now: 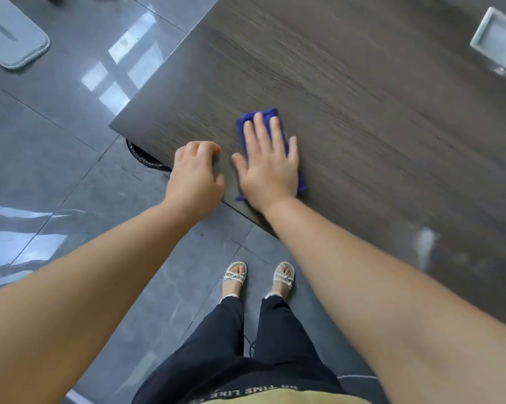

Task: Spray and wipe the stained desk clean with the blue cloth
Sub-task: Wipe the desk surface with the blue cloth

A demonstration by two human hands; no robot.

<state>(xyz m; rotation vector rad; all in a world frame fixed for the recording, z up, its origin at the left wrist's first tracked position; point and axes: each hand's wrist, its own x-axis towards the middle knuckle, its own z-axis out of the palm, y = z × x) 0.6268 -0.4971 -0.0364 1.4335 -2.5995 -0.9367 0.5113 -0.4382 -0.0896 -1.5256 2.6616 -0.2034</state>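
Note:
The dark wood-grain desk (348, 91) fills the upper right of the head view. A folded blue cloth (263, 113) lies near its front edge, and my right hand (268, 167) presses flat on top of it with fingers spread. My left hand (195, 176) rests at the desk's edge just left of the cloth, fingers curled, nothing in it. A whitish wet smear (426, 246) shows on the desk at the lower right. No spray bottle is in view.
A grey metal cable box (498, 39) is set into the desk at the top right. A black bin (145, 158) peeks out under the desk corner. A grey pad (11, 36) lies on the glossy tile floor at the top left. My feet stand close to the desk.

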